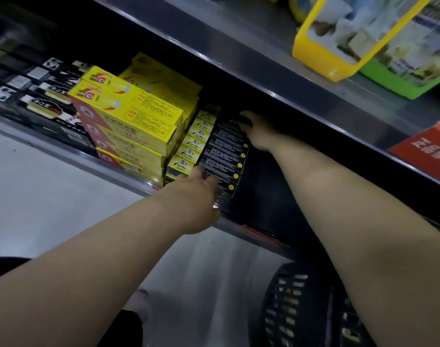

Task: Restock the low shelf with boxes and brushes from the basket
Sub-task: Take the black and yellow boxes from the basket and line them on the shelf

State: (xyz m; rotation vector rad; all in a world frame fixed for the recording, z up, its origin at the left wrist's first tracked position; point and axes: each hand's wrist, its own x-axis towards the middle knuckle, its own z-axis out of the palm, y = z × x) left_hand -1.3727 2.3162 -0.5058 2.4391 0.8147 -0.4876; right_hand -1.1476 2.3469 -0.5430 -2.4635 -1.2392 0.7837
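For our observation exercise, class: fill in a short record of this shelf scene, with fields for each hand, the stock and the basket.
left hand: grips the near end of the black boxes
right hand: grips their far end, under the upper shelf
black boxes: bundled together on the low shelf
yellow boxes: stacked to the left of the black ones
basket: black, lower right, below the shelf; contents unclear

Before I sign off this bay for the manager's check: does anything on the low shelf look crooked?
Yes, mildly. The front stack of yellow boxes looks stepped, its top boxes offset from those beneath. The row of black boxes, held between left hand and right hand, looks even.
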